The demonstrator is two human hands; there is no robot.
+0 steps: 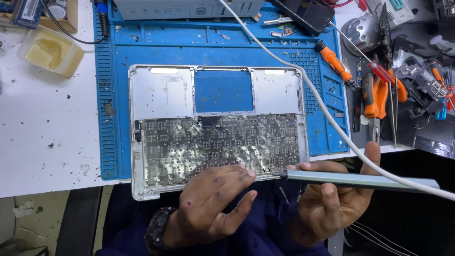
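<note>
I'm looking down on a white bench (pixel 42 132), speckled with debris, and a blue repair mat (pixel 113 47) on top of it. The silver laptop top case (pixel 161 92) lies on the mat, its near edge hanging off the bench toward me. My left hand (pixel 215 201) rests loosely open, fingertips on the case's near rim. My right hand (pixel 332 204) grips a slim grey electric screwdriver (pixel 355 179), tip at the case's near right corner. A white cable (pixel 327 116) crosses the mat. Orange-handled tools (pixel 377 95) clutter the right side; the dark pile behind them is hard to read.
</note>
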